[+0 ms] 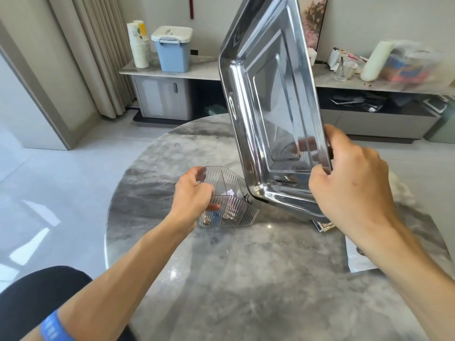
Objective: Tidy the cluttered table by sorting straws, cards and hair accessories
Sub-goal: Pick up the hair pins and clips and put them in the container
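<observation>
My right hand (349,185) grips the near right rim of a shiny steel tray (268,77), which is tipped up steeply with its low corner over a clear ribbed organiser box (229,210). My left hand (194,195) holds that box by its near left wall, tilted toward the tray. Small hair clips and dark bits (229,214) lie inside the box's compartments. A few small items sit in the tray's low corner. A stack of cards (325,226) peeks out on the table under the tray's edge.
The round grey marble table (246,267) carries a white packet (358,257) at the right edge. A sideboard behind holds paper cups (139,45), a blue lidded bin (172,49) and clutter at the right.
</observation>
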`<state>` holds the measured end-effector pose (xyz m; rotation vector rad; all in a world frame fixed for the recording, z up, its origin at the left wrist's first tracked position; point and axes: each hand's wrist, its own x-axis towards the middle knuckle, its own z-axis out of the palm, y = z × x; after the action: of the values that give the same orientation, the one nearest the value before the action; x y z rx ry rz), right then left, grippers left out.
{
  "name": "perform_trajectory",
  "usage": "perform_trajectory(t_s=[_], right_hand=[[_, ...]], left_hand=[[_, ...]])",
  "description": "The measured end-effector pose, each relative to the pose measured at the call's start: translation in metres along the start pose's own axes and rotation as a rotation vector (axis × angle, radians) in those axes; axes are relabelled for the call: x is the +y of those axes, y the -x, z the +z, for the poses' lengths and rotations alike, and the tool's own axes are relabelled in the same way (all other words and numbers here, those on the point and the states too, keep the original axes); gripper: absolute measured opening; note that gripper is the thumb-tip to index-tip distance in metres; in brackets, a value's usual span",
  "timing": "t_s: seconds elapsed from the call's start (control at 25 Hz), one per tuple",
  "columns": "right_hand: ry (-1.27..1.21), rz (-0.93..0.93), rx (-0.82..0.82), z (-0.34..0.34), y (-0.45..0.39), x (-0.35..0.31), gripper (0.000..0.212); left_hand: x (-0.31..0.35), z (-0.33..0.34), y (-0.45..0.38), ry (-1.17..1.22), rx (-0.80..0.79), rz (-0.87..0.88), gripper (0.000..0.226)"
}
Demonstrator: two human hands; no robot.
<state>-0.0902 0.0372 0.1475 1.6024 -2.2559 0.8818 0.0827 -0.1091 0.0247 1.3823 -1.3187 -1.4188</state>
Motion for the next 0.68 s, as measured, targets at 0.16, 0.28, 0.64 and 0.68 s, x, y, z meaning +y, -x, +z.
perform_trajectory(t_s=[0.16,0.28,0.64,0.68], right_hand=[[-0.252,0.204,0.104,0.0,-0.002,0.03,0.043],[-0.539,0.442,0.065,0.001,-0.011,0.062,0.041],[-0.894,0.716,-0.329,0.091,0.016,0.065,0.036],[-0.914,0.752,-0.368,0.107,0.018,0.062,0.031]], left_hand=[[0.019,-0.022,-0.007,0.079,0.114,0.03,0.057],[0.039,-0.056,-0.015,0.084,0.282,0.211,0.056],[0.062,-0.104,-0.024,0.344,0.495,0.328,0.055],[0.062,-0.105,-0.023,0.357,0.509,0.323,0.053]])
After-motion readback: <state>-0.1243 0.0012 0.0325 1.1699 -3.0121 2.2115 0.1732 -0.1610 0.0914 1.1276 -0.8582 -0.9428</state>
